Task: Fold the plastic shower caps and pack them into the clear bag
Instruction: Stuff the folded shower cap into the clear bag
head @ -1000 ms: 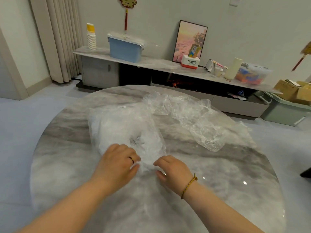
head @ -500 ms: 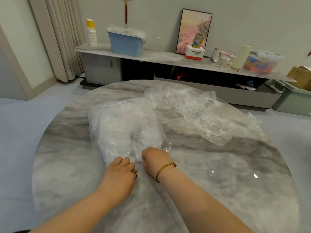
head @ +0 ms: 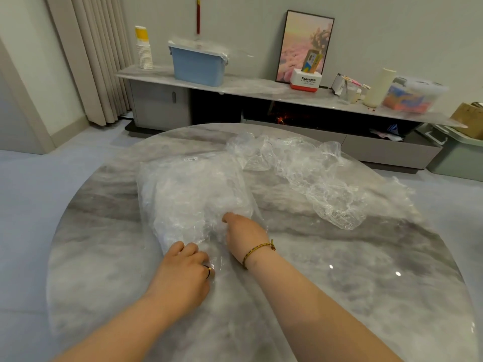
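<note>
Hands are working at the near end of the clear bag (head: 193, 194). The left hand (head: 187, 267) is curling its fingers on the film at the bag's mouth and pinching it. The right hand (head: 244, 235) is reaching into the mouth just beside it, thumb showing and fingers buried under plastic, so whether they are gripping a cap cannot be told. The bag is lying on the desk (head: 366, 283) with its long axis running away from the person and slightly leftward, its open end nearest the hands and crumpled plastic filling it. The loose shower caps (head: 308, 178) are lying in a heap beyond and to the right, apart from both hands and nearer the right one. Judgement: the next reach is probably falling to the right hand, the left minding the mouth.
</note>
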{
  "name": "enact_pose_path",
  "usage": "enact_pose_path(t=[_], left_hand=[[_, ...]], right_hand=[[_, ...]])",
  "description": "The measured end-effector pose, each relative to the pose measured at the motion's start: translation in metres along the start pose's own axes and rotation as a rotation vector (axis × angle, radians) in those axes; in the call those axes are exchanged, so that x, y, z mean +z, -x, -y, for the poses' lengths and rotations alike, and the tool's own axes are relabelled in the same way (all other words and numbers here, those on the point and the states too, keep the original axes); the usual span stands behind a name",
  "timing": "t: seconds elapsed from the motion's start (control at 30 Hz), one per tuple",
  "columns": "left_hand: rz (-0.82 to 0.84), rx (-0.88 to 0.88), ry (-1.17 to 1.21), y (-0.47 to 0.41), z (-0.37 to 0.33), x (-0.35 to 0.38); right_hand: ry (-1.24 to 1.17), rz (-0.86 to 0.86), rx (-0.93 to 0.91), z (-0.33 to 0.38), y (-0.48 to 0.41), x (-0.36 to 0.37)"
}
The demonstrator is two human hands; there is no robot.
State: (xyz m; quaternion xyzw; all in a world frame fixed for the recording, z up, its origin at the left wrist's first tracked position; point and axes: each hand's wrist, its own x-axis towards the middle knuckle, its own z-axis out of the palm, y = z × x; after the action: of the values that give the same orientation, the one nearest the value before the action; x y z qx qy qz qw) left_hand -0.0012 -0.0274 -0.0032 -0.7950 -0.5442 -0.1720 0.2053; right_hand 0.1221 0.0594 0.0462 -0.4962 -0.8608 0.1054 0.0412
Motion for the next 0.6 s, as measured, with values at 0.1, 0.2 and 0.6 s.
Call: enact_pose_path(t=[0.1,0.2,0.6], left_hand=[[0.003,0.01,0.02,0.001,0.004,-0.003],[-0.053,-0.028,0.042,-0.007,0.004,-0.009],[-0.063,0.056,0.355,-0.022,-0.067,-0.002]], right_hand=[[-0.072,-0.072,-0.093,-0.004,0.017,0.0],[-0.094,-0.361,-0.248,-0.013,0.035,-0.001],[0.039,-0.22,0.377,-0.164,0.064,-0.042]])
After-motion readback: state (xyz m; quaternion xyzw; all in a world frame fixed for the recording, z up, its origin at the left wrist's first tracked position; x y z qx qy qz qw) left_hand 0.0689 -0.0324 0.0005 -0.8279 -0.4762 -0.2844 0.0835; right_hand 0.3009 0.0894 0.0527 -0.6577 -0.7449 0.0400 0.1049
